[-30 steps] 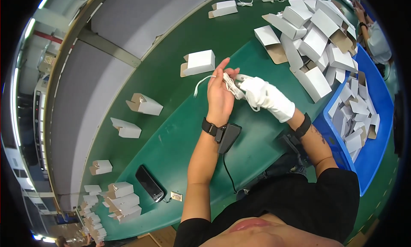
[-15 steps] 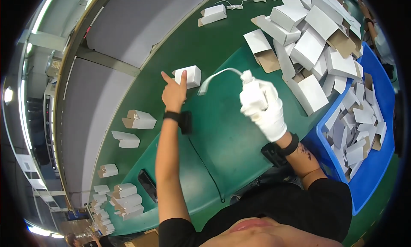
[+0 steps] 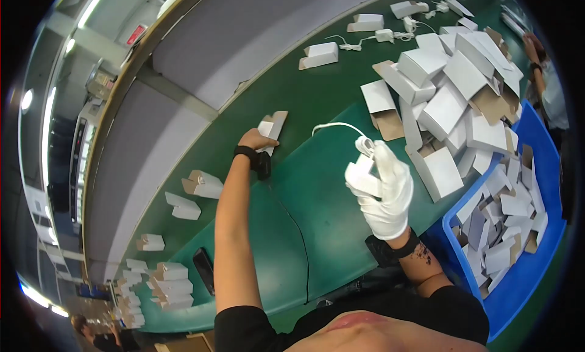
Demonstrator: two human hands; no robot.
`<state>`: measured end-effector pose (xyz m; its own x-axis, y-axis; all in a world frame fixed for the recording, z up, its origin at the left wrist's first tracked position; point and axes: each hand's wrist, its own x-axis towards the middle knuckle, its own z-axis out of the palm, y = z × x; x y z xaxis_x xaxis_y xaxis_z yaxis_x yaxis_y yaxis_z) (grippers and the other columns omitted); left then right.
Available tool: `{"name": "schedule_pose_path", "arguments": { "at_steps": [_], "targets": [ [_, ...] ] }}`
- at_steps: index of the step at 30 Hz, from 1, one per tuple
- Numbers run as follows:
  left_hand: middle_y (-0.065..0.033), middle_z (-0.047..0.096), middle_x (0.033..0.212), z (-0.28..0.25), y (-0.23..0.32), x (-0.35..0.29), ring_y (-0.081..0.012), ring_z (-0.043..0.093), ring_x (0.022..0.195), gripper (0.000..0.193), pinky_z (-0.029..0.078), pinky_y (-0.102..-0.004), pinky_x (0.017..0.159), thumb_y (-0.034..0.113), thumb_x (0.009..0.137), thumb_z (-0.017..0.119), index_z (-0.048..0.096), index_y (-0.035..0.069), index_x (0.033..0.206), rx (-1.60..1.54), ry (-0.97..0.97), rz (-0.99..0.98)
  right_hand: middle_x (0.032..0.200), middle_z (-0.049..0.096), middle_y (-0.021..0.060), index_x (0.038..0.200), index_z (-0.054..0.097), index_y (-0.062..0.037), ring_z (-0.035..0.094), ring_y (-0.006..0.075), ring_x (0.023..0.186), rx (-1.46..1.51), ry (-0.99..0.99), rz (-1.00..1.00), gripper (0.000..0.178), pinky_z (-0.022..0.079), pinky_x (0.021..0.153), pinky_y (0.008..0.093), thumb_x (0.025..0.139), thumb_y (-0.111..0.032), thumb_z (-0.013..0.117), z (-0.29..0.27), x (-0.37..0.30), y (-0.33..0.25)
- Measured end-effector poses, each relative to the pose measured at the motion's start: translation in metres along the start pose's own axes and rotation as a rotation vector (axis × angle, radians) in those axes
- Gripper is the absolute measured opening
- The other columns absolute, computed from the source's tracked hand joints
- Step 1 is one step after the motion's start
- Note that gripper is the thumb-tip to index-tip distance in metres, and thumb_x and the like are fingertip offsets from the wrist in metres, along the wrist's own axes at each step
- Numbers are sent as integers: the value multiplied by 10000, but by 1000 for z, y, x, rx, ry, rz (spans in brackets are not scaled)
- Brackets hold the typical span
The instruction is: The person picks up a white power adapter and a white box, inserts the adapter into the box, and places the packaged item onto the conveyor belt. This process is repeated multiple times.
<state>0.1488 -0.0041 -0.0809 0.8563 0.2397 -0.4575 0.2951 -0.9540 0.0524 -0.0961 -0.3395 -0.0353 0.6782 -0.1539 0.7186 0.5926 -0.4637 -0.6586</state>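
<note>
My bare left hand grips a small white cardboard box at the far side of the green table; its flap sticks up and its brown inside shows at the edges. My fingers are partly hidden by the box. In the middle, my right hand, in a white glove, is closed on a white charger. The charger's white cable is bundled at the top, and its loose end arcs out to the left. Both wrists wear black bands with a dark device.
Many white boxes are heaped at the right, beside a blue bin full of more boxes. More boxes stand along the left, near a black phone-like object. Other chargers lie at the far edge. A co-worker's arm shows at far right.
My left hand has closed on the white box, which is now turned with its flap up. My right hand has moved slightly down and right with the charger. The view has shifted.
</note>
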Motion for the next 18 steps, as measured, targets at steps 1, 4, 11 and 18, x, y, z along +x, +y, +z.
{"name": "schedule_pose_path", "arguments": {
  "at_steps": [1,4,11,18],
  "targets": [
    [-125,549,1219,3,3,-18,-261,576,1023,976,459,-351,860,364,532,837,372,31,1323,-143,60,174,929,579,146,1156,525,12,563,283,673,-8,38,-39,542,472,636,339,640,38,690,-4,-2,2],
    [-111,557,1174,13,8,-81,-230,567,992,785,452,-335,841,281,585,829,449,12,1217,-428,179,519,924,578,147,1183,517,9,557,301,657,-81,137,-156,569,464,616,348,640,27,684,-4,-1,0],
    [-102,567,1035,64,-5,-186,-298,542,974,563,469,-367,808,146,617,773,491,80,1099,-135,606,830,975,600,131,1210,517,-3,583,254,697,-92,-68,-293,562,475,643,325,676,-3,691,10,-18,-22],
    [-100,550,1048,85,-3,-207,-312,523,983,550,483,-398,769,136,628,749,485,73,1107,-139,503,956,1005,623,124,1214,523,-39,604,272,811,624,-1035,656,542,491,743,347,700,-51,696,33,-22,32]
  ]
}}
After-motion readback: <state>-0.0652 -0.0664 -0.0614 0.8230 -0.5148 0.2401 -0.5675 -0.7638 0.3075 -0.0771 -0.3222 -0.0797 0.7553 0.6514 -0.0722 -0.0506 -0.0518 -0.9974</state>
